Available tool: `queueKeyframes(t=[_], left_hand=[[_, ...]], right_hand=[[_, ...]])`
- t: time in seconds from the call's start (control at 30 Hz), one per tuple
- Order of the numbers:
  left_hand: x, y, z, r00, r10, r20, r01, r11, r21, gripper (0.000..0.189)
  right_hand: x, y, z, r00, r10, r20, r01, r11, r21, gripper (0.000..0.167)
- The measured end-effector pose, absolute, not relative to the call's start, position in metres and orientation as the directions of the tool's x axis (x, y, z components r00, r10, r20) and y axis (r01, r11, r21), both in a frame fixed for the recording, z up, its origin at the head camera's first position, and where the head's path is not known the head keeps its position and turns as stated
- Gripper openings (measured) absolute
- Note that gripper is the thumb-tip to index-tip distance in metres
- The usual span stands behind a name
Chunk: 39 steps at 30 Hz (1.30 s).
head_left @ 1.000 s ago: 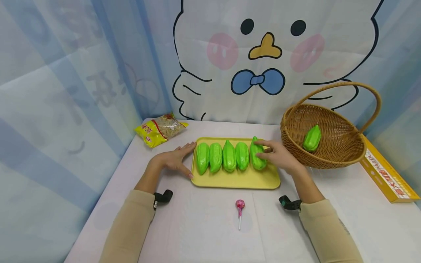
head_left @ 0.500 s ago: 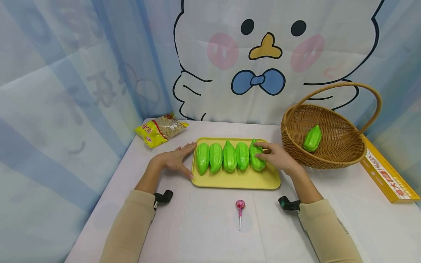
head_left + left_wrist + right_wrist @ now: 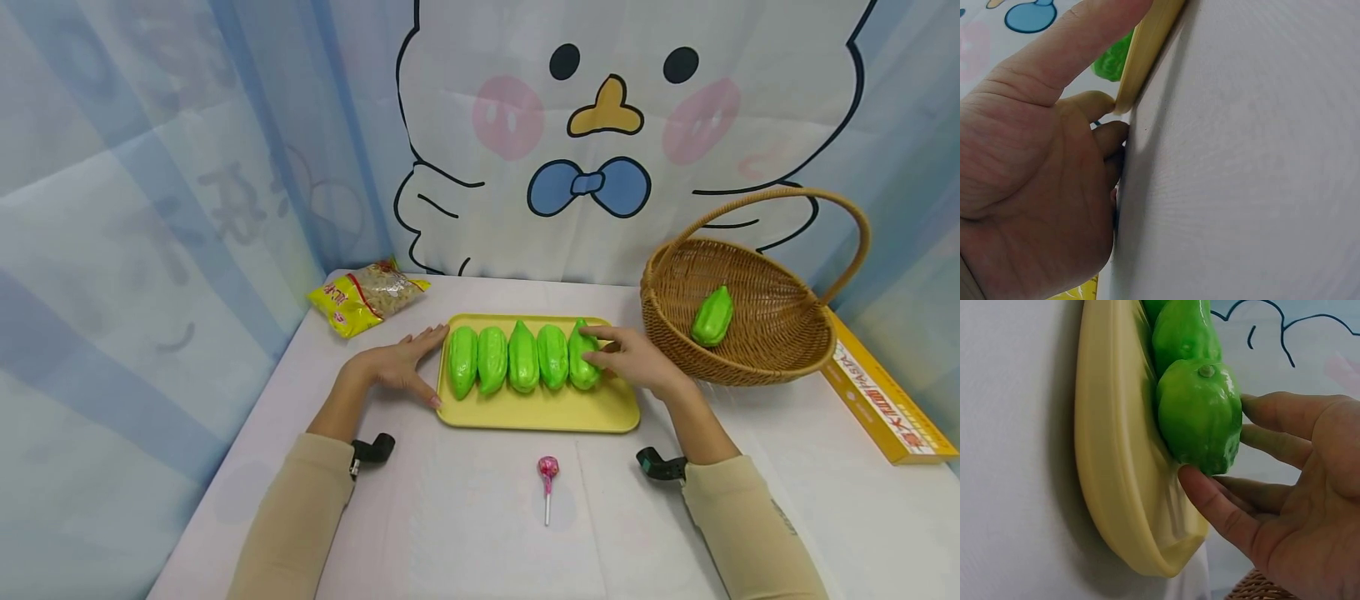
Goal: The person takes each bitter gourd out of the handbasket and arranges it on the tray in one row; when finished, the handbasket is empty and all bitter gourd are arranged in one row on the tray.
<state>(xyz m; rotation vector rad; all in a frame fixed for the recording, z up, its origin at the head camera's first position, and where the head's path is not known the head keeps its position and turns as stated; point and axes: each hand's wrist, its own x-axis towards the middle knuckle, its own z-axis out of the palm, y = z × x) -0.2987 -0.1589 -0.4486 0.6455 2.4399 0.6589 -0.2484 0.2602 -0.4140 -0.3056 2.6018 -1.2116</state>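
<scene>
Several glossy, ridged green fruits, papaya-like in shape, lie side by side on a yellow tray (image 3: 525, 413). My right hand (image 3: 637, 358) is at the rightmost green fruit (image 3: 582, 367). In the right wrist view, the thumb (image 3: 1210, 497) touches this fruit's lower side, and other fingertips rest against its outer side without curling round it. My left hand (image 3: 393, 364) has its thumb and fingers spread along the tray's left edge, touching it and holding nothing. The left wrist view shows the left palm (image 3: 1029, 181) beside the tray's edge, with some fingers partly hidden.
A wicker basket (image 3: 757, 367) at the right holds one green fruit (image 3: 712, 317). A yellow box (image 3: 888, 392) lies beside the basket. A pink lollipop (image 3: 548, 479) lies in front of the tray. A yellow snack bag (image 3: 367, 296) lies at the back left.
The rightmost green fruit has slid a little to the left, closer to its neighbour, with my right hand following it. My left hand has stayed at the tray's left edge.
</scene>
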Motion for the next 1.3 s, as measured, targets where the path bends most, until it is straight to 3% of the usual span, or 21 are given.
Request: queueKeyframes(t=[1.07,1.3], left_hand=[[-0.2993,-0.1594,-0.4481,-0.737,0.572,-0.360,0.301,0.755,0.582,0.141],[-0.2982,-0.1589,-0.4470,-0.744,0.558,-0.367,0.296,0.768,0.568,0.140]], right_hand=[[-0.2485,0.2565,-0.4142,-0.938,-0.316,-0.144,-0.086,0.614,-0.785,0.059],[-0.2461,0.2587,-0.4096,-0.958,-0.263,-0.117,-0.095,0.674,-0.733,0.059]])
